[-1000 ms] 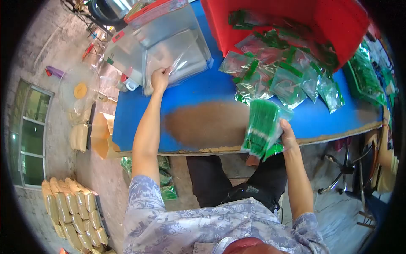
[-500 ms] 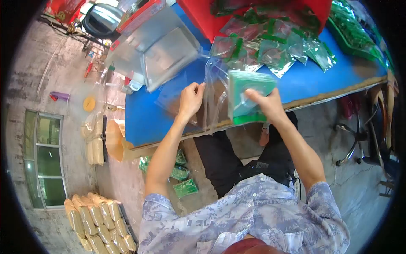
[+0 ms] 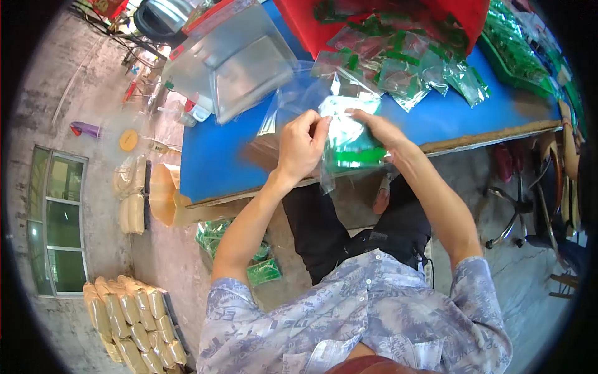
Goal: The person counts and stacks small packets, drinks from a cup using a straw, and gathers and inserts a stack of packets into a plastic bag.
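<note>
My left hand (image 3: 301, 144) is closed in a pinch on the edge of a clear plastic bag (image 3: 329, 181) above the near edge of the blue table. To its right, my right hand (image 3: 381, 132) is closed around the right side of a stack of flat green-and-clear packets (image 3: 356, 134). The bag's film lies around or over this stack, and glare hides how far the packets sit inside. Beyond my hands, loose packets of the same look (image 3: 405, 68) spill from a red container (image 3: 293, 25).
A clear plastic tray (image 3: 249, 75) stands on the blue table (image 3: 215, 156) at left. A green basket (image 3: 517, 62) is at far right. Green packs (image 3: 264, 272) and filled bags (image 3: 134, 324) lie on the floor. An office chair (image 3: 514, 215) stands at right.
My right hand has moved left with the packet stack, up to my left hand. The clear bag, earlier hanging beside the stack, now lies around or over it. My left hand has shifted right.
</note>
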Available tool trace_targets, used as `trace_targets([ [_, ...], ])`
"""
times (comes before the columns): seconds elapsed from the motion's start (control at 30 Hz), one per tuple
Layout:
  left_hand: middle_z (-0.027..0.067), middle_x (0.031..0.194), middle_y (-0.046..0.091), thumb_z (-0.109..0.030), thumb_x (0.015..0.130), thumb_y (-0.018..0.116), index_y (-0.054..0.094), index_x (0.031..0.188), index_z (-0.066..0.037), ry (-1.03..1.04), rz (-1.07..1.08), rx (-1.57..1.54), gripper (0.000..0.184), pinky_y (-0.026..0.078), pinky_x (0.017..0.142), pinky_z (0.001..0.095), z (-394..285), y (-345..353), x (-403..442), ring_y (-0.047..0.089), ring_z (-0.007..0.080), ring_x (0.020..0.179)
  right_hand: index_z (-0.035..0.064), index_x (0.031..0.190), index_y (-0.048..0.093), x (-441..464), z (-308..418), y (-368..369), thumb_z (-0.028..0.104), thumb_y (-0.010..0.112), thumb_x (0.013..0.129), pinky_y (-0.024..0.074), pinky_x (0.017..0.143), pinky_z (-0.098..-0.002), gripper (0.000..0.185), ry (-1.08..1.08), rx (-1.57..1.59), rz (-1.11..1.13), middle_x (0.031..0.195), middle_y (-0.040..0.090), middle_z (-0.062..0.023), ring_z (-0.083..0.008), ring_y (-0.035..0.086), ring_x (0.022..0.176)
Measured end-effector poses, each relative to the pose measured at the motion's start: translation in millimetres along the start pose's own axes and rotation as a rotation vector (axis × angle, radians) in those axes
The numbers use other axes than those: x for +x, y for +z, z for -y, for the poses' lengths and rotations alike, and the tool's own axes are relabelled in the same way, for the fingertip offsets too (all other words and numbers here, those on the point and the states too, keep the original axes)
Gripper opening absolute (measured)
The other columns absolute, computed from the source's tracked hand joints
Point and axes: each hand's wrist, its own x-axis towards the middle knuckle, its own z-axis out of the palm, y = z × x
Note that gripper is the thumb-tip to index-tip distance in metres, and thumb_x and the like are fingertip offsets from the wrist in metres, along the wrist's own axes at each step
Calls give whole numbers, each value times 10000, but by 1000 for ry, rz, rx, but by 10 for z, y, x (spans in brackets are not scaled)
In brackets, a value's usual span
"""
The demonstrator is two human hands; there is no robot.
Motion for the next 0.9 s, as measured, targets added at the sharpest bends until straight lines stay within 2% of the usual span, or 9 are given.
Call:
trace_targets([
  [0.2, 51, 610, 535, -208, 1014, 659, 614, 826, 24, 43, -4, -9, 302, 385, 541, 310, -144, -16, 39, 451, 90, 587, 40, 1243, 665, -23, 65, -56, 285, 694, 955, 634, 726, -328, 379, 1, 64, 111, 1051, 740, -65, -173, 738, 889],
  [0.37, 72, 643, 571, -164, 990, 683, 613, 847, 27, 164, 116, -22, 249, 416, 569, 315, -401, 159, -88, 485, 107, 608, -10, 1192, 690, 87, -74, -9, 281, 775, 890, 573, 791, -348, 429, -375, -322, 109, 1077, 740, -99, -156, 687, 925],
  [0.4, 159, 676, 602, -151, 953, 712, 595, 801, -1, 188, 105, 6, 244, 440, 549, 391, -435, 179, -96, 591, 274, 570, -14, 1187, 684, 36, 16, 34, 277, 770, 896, 582, 764, -336, 420, -266, -340, -10, 1066, 739, -103, -156, 692, 925],
  [0.43, 150, 674, 601, -150, 960, 707, 594, 805, 1, 137, 95, 9, 244, 436, 548, 381, -449, 166, -66, 574, 252, 564, -19, 1181, 678, -11, 115, 79, 272, 764, 903, 590, 737, -324, 412, -154, -357, -123, 1055, 738, -107, -156, 697, 925],
  [0.53, 106, 656, 589, -148, 988, 682, 595, 816, 13, 13, 40, -22, 251, 417, 548, 339, -408, 48, 14, 496, 159, 558, 6, 1220, 651, 107, 70, -131, 316, 746, 924, 634, 737, -362, 440, 8, 217, 221, 1058, 731, -104, -199, 740, 841],
  [0.63, 114, 665, 592, -141, 981, 687, 601, 823, 4, -1, 75, 8, 230, 425, 551, 350, -450, 20, -21, 537, 188, 559, 4, 1227, 646, 163, 73, -140, 305, 763, 909, 642, 725, -337, 453, -81, 252, 221, 1067, 734, -126, -181, 737, 878],
  [0.77, 142, 686, 576, -138, 953, 721, 586, 809, -10, 158, 44, 86, 235, 438, 552, 380, -641, 80, -110, 554, 291, 559, 7, 1213, 679, -65, 199, 107, 341, 803, 846, 567, 782, -370, 511, -258, -516, -137, 1061, 745, -120, -209, 720, 933],
  [0.83, 83, 653, 549, -127, 974, 706, 604, 826, -3, 233, 35, 42, 219, 403, 550, 307, -742, 139, -154, 482, 134, 577, -43, 1232, 651, 243, -8, 8, 418, 859, 756, 556, 820, -379, 695, -428, -538, -96, 1047, 746, -174, -267, 721, 968],
  [0.9, 78, 642, 542, -140, 990, 695, 607, 824, 4, 188, 62, -36, 237, 398, 548, 303, -707, 195, -155, 471, 120, 575, -62, 1242, 637, 424, -114, -22, 433, 876, 716, 555, 840, -384, 760, -646, -772, -118, 1050, 740, -204, -290, 718, 981],
])
